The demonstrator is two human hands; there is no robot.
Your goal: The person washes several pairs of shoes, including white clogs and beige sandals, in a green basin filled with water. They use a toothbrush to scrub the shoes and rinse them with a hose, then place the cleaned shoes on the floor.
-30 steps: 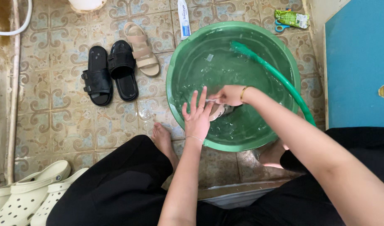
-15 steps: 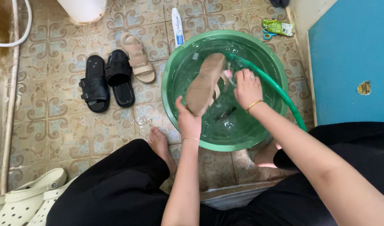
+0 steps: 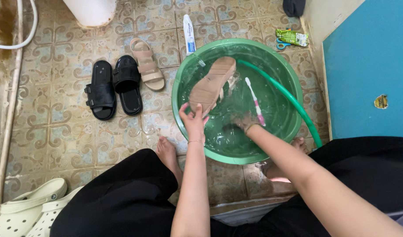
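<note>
A tan sandal (image 3: 212, 85) is held sole-up over the green plastic basin (image 3: 184, 70), tilted so its toe points toward one o'clock and its heel sits low near the basin's rim at about nine o'clock. The left hand (image 3: 193, 119) pinches the heel end, fingers curled around the edge of the sole, thumb on the near side. The right hand (image 3: 244, 123) is dipped into the water near the basin's centre, wrist bent down; ripples and glare blur it, so I cannot tell whether its fingers are spread or closed. Just beside it, toward one o'clock, a pink and white toothbrush (image 3: 255, 102) lies in the water, and whether the hand touches it cannot be made out.

A green hose (image 3: 293, 105) runs over the basin from its twelve o'clock rim to the four o'clock side. A white tube of toothpaste (image 3: 189, 34) lies on the patterned floor tiles (image 3: 56, 140) at the basin's eleven o'clock. The matching tan sandal (image 3: 148, 64) lies upright at ten o'clock, next to a pair of black slides (image 3: 113, 87). Blue-handled scissors (image 3: 282, 44) sit at one o'clock. White clogs (image 3: 21, 213) rest at the lower left.
</note>
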